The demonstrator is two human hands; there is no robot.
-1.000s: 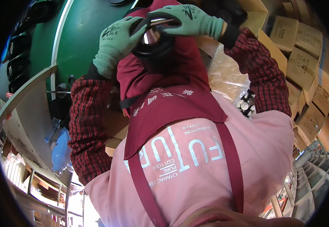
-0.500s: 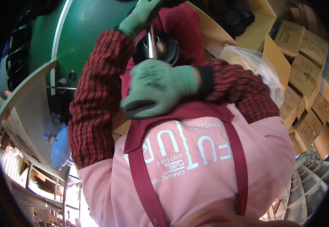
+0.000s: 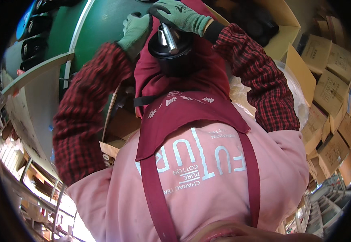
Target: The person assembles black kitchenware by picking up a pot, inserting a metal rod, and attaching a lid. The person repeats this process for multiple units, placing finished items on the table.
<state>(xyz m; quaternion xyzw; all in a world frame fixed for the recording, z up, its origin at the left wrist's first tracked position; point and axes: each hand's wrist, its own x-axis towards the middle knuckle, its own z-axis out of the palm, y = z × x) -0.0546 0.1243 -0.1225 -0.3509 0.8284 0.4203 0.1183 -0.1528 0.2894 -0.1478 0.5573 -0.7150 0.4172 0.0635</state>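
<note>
The black part (image 3: 171, 52) sits at the apron, its metal rod (image 3: 168, 38) slanting up to the right hand (image 3: 179, 16), which grips it. The left hand (image 3: 135, 32), curled, rests just left; grip unclear.

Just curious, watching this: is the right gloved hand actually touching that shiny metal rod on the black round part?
Touching. The head view shows the right hand wrapped over the top end of the metal rod, which stands out of the black round part, with no gap showing.

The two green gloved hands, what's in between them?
In the head view, a shiny metal rod on a black round part sits between them.
</note>
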